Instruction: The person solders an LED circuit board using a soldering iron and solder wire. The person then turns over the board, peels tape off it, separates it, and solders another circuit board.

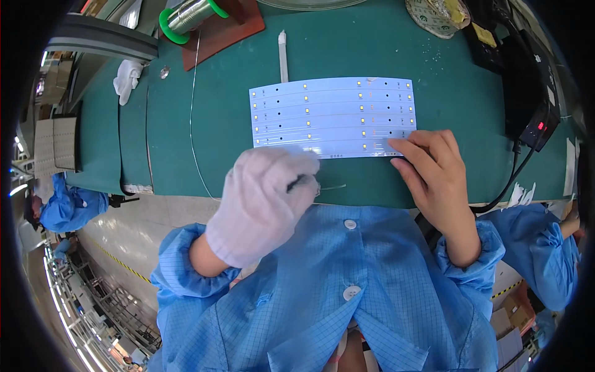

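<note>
A white LED board [334,118], made of several joined strips with small yellow LEDs, lies on the green mat before me. My left hand [260,198], in a white glove, is closed at the board's lower left edge. A dark gap or dark piece shows between its fingers, and I cannot make out what they hold. A short thin wire [333,186] sticks out to the right of them. My bare right hand [437,177] grips the board's lower right edge, index fingertip on top and thumb at the edge.
A green-flanged spool of solder wire [189,18] rests on a reddish-brown base [238,31]; its wire trails down toward my left hand. A thin white stick [283,59] lies behind the board. White cloth [127,80] lies left. A black box with a red display [536,127] stands right. People sit either side.
</note>
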Tool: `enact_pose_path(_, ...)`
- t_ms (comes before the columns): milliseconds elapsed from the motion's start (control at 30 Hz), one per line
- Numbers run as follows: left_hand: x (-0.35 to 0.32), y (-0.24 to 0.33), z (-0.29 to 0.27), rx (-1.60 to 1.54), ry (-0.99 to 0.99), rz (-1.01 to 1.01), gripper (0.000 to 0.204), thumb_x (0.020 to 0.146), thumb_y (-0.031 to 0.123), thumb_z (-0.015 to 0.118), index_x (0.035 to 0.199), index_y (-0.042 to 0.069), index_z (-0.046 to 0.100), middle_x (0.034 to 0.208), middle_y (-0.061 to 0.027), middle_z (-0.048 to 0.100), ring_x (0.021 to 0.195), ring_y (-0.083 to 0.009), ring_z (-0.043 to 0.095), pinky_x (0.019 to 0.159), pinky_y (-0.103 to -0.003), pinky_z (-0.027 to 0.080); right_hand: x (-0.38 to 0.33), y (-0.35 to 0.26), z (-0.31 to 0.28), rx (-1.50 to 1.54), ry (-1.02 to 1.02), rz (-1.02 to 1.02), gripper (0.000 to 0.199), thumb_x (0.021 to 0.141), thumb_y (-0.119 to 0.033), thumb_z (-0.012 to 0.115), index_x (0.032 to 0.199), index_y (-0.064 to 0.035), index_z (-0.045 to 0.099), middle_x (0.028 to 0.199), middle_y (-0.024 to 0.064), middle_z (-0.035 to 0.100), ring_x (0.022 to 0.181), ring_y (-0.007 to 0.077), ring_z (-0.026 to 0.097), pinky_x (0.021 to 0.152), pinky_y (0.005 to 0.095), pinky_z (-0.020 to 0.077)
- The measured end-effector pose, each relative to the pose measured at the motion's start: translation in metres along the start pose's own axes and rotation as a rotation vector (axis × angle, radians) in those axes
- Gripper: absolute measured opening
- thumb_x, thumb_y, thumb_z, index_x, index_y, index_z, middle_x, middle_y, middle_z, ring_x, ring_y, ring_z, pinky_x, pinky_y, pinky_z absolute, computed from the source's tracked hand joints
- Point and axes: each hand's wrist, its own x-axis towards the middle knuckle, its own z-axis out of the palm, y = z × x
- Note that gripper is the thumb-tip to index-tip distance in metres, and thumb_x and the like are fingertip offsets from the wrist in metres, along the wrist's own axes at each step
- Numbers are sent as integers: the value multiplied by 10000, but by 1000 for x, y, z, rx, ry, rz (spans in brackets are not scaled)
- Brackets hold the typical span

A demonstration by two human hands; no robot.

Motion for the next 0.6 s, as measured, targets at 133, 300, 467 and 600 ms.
enact_pose_path(133,21,-15,-20,-127,-21,87,138,700,41,648,831,51,604,879,-16,596,632,-205,570,540,-280,475,10,3,-2,-48,41,-34,263,705,-17,682,964,-48,649,959,103,585,876,272,536,730,344,460)
enact_pose_path(300,77,-11,-17,279,-117,45,118,758,64,581,874,62,604,784,-43,589,625,-235,575,532,-335,466,43,12,5,-180,87,-63,233,731,-32,656,963,-59,653,999,90,585,910,277,534,762,360,461)
enact_pose_path(467,97,-16,10,321,-29,7,186,747,66,568,933,60,579,763,-101,599,778,-260,590,653,-367,463,48,19,12,-195,31,-92,263,718,-31,648,978,-72,655,1017,87,580,911,281,529,779,374,459)
enact_pose_path(600,94,-26,27,188,93,86,100,659,108,547,726,39,516,710,-93,543,788,-240,532,732,-372,413,53,22,17,-182,41,-72,284,704,-24,650,983,-72,660,1005,85,578,889,268,526,774,363,460)
